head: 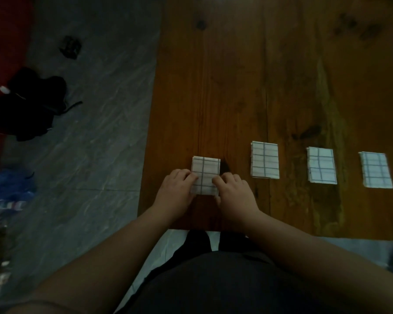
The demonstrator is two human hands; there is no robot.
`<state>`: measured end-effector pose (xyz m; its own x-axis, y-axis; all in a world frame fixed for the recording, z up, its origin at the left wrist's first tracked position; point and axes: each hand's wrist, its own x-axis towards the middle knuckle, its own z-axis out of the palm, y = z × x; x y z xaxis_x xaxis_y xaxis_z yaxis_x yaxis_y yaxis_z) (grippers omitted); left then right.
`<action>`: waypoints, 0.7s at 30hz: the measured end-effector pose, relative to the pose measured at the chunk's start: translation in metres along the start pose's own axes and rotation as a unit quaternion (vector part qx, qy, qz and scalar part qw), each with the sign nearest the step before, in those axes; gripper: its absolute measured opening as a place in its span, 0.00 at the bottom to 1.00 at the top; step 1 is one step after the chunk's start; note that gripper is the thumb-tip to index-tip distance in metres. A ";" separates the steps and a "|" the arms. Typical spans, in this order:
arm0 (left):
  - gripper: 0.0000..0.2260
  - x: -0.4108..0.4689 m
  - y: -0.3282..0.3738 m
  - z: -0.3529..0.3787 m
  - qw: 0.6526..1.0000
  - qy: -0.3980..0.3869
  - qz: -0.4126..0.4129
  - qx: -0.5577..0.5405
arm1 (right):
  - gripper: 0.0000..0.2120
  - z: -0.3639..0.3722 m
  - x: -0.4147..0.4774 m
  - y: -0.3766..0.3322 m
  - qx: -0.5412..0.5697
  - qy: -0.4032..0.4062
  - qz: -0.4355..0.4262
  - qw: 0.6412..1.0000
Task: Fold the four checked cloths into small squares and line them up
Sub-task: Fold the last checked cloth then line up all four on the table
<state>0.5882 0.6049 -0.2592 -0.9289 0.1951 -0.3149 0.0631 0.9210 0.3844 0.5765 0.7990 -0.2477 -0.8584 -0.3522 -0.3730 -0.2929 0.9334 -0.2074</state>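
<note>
Dark clothing (pixel 213 286) on the person's torso is filling the bottom of the view, and two bare forearms are reaching forward from it over the near edge of the wooden table (pixel 236 87). The left hand (pixel 177 186) is lying on the left side of the leftmost cloth (pixel 205 168), its fingers curling over that edge and holding it down. The right hand (pixel 234 191) is doing the same on the right side, fingers bent and tips pressing on the checked top. Both thumbs are hiding from view. This cloth is sitting folded into a small rectangle close to the table's near left corner, its far half showing beyond the knuckles.

To its right, three more folded checked cloths are lying flat in a row, each apart from the next: the second cloth (pixel 264 160), the third cloth (pixel 322 165) and the fourth cloth (pixel 376 169). The leftmost cloth is sitting slightly nearer the person than the second.

Left of the table, grey marbled floor (pixel 89 109) is showing. A dark crumpled bundle (pixel 30 105) is lying on it, with a small dark object (pixel 70 46) farther away and a blue bag (pixel 11 184) near the frame's left edge.
</note>
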 end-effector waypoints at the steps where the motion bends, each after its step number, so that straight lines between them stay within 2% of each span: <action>1: 0.24 0.008 0.002 -0.003 1.000 0.003 0.000 0.000 | 0.22 -0.002 0.005 0.003 0.002 0.004 0.004 1.000; 8: 0.25 0.046 0.011 -0.015 1.000 0.005 -0.012 0.010 | 0.21 -0.012 0.030 0.016 0.023 0.023 0.023 0.999; 21: 0.24 0.052 0.011 -0.017 1.000 0.001 -0.021 0.022 | 0.22 -0.013 0.041 0.018 0.035 0.029 0.024 0.999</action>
<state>0.5347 0.6194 -0.2566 -0.9315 0.1563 -0.3286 0.0409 0.9424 0.3321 0.5301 0.8023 -0.2548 -0.8946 -0.3000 -0.3313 -0.2219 0.9416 -0.2533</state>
